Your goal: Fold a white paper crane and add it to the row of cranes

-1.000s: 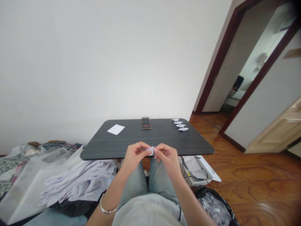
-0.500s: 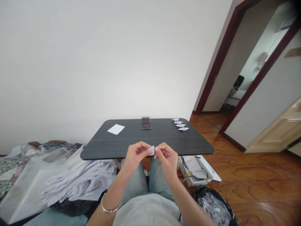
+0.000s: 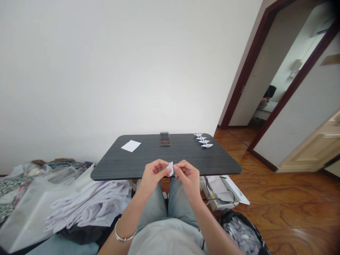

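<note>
**Both hands pinching one small folded paper at the near counter edge**

The left hand (image 3: 152, 176) and right hand (image 3: 188, 177) meet in front of the person's lap, just at the near rim of the dark counter (image 3: 143, 160). Between them is a folded paper piece (image 3: 170, 168), white and small, with a point standing upward. The fingers of both hands are closed on it, the left from its left side and the right from its right side, so it is held off the counter surface. The details of its folds are too small to read. A metal bangle (image 3: 122, 236) sits on the left wrist.

On the counter, well apart from the hands:
- A flat white sheet (image 3: 131, 146) lies at far left.
- A small dark object (image 3: 165, 139), blurred, is at far centre.
- A row of small white folded figures (image 3: 203, 140) is at far right.

On the floor, a heap of white fabric and bags (image 3: 85, 205) lies to the left. A bin of paper scraps (image 3: 245, 235) stands at lower right.
</note>
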Demonstrator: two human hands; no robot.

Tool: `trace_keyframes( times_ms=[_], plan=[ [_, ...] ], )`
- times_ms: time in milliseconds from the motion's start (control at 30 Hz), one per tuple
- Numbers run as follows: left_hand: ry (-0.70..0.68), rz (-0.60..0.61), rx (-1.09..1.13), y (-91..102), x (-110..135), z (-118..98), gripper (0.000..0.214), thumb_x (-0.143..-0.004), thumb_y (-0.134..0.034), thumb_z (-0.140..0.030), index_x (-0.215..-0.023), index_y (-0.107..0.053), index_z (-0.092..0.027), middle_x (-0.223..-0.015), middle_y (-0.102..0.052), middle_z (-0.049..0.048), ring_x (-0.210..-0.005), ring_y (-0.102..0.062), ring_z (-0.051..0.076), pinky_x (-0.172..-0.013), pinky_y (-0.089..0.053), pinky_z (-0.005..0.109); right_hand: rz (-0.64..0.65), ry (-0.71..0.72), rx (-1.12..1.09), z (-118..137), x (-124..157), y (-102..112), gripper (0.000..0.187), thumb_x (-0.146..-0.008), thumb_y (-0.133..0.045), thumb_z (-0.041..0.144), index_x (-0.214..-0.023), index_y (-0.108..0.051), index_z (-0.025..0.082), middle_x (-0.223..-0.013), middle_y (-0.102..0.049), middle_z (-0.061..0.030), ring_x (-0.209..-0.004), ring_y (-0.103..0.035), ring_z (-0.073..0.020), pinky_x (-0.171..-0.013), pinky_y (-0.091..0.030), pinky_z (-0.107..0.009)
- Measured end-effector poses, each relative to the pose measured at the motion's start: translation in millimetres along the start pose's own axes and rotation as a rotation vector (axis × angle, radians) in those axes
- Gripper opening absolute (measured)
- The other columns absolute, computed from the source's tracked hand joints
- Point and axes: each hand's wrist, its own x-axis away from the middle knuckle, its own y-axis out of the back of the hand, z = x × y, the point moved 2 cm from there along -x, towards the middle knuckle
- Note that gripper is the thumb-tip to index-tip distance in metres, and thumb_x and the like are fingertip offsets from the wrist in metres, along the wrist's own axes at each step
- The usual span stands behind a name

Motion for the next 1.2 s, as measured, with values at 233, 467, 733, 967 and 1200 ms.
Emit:
trace_keyframes(
  times_ms=[233, 467, 733, 967, 1200],
  plan=[
    [0.059, -0.035, 0.067, 0.3, -0.6, 4.5, 0.020, -0.061, -0.074, -0.025, -0.072, -0.063, -0.013, -0.065, -0.064, 0.0002, -0.057, -0.055, 0.009, -0.055, -0.047, 0.020, -0.025, 0.045, 0.047, -6.8, -0.8, 5.6, 0.011, -0.080, -0.057, 0.028, -0.079, -0.062, 0.018, -0.063, -0.057, 0.0003, -0.053, -0.052, -0.0110, -0.043, -0.036, -0.020],
    [0.081, -0.032, 0.105, 0.0, 0.3, 3.6, 0.021, -0.059, -0.075, -0.025, -0.072, -0.062, -0.013, -0.065, -0.064, -0.0004, -0.056, -0.054, 0.008, -0.053, -0.048, 0.019, -0.023, 0.300, 0.342, 3.6, -0.9, 8.2, 0.006, -0.079, -0.057, 0.017, -0.078, -0.063, 0.020, -0.073, -0.062, -0.0023, -0.067, -0.058, -0.0147, -0.051, -0.043, -0.022],
    [0.087, -0.007, 0.128, 0.2, 0.4, 3.7, 0.022, -0.060, -0.076, -0.024, -0.073, -0.062, -0.013, -0.063, -0.063, -0.0008, -0.055, -0.053, 0.007, -0.053, -0.049, 0.019, 0.008, 0.484, 0.452, 7.2, -1.8, 11.3, 0.014, -0.081, -0.054, 0.014, -0.076, -0.064, 0.022, -0.073, -0.064, -0.0034, -0.067, -0.059, -0.0163, -0.051, -0.044, -0.025],
    [0.103, 0.007, 0.140, 0.0, 0.4, 3.8, 0.024, -0.059, -0.076, -0.025, -0.074, -0.063, -0.012, -0.064, -0.063, 0.0000, -0.056, -0.054, 0.008, -0.052, -0.049, 0.019, 0.059, 0.567, 0.547, -1.8, -3.3, 17.2, 0.019, -0.081, -0.051, 0.012, -0.080, -0.067, 0.023, -0.074, -0.066, -0.0048, -0.065, -0.060, -0.0154, -0.053, -0.046, -0.026],
    [0.099, 0.023, 0.136, -0.4, 0.0, 3.9, 0.023, -0.060, -0.076, -0.024, -0.075, -0.063, -0.012, -0.065, -0.063, 0.0005, -0.057, -0.053, 0.008, -0.052, -0.049, 0.019, 0.035, 0.601, 0.520, -6.6, -6.2, 20.3, 0.019, -0.081, -0.053, 0.012, -0.078, -0.068, 0.024, -0.071, -0.065, -0.0039, -0.066, -0.061, -0.0160, -0.059, -0.048, -0.028]
  ],
)
